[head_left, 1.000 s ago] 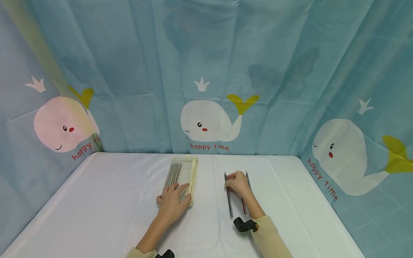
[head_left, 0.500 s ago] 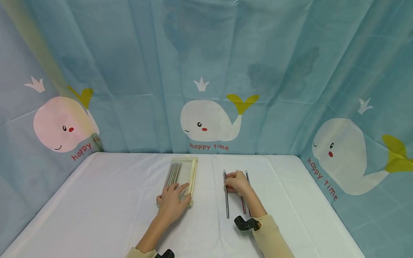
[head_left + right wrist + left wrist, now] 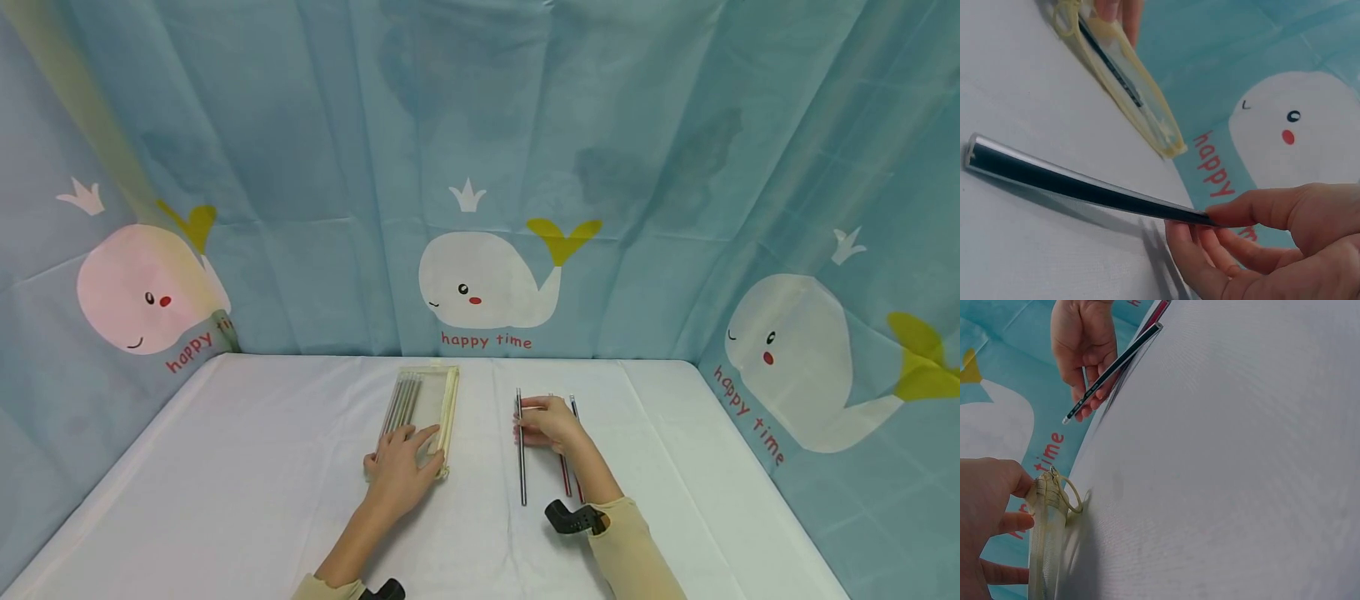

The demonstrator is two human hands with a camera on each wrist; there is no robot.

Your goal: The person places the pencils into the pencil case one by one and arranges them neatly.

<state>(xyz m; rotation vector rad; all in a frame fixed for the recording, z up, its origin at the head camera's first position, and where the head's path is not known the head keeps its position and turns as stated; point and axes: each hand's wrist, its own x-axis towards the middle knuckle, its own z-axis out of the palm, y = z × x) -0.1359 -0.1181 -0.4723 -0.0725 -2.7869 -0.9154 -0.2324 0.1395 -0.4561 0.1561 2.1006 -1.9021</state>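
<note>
My right hand pinches a dark, silver-striped pencil between thumb and fingers near its far end. In the right wrist view, that pencil slants over the white table, its blunt end at the left. On the left, my left hand spans the near part of a clear zip pouch with a pale yellow edge, its fingers bent onto the sides. Several grey-looking pencils lie side by side inside. The left wrist view has fingers against the pouch's zip edge.
Two more pencils, one a red-and-dark pencil, lie partly hidden under my right hand and forearm. White cloth covers the table. A blue curtain with whale prints stands behind the table and at both sides.
My right hand has shifted slightly left, carrying the pencil away from the other two and turning it nearly straight up and down in the head view. The left hand and pouch stay put.
</note>
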